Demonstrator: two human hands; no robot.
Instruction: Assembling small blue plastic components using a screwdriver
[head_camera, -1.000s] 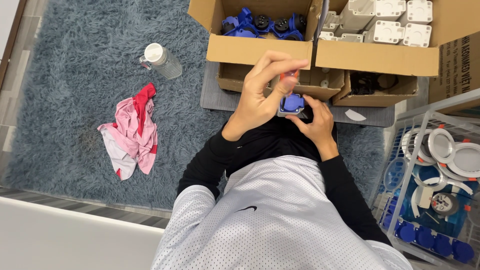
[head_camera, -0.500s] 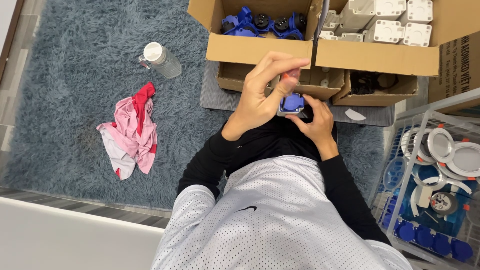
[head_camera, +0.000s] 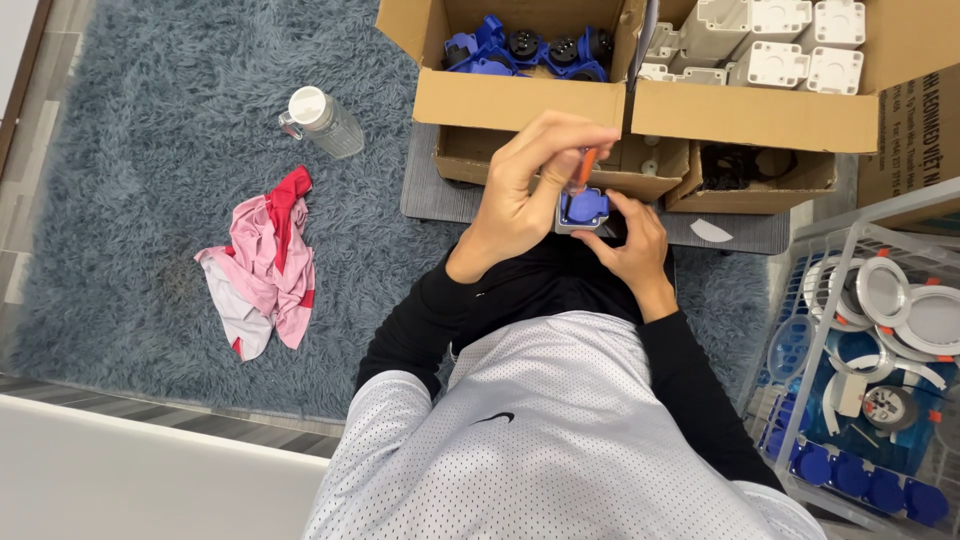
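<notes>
Nothing has moved: both hands still grip the blue socket and orange screwdriver.

Soft, even light fills the room from overhead, bright enough that the grey rug shows its pile with only faint shadows. Nothing glares. Focus holds sharp across the view, with slight wide-angle bending near the edges.
</notes>
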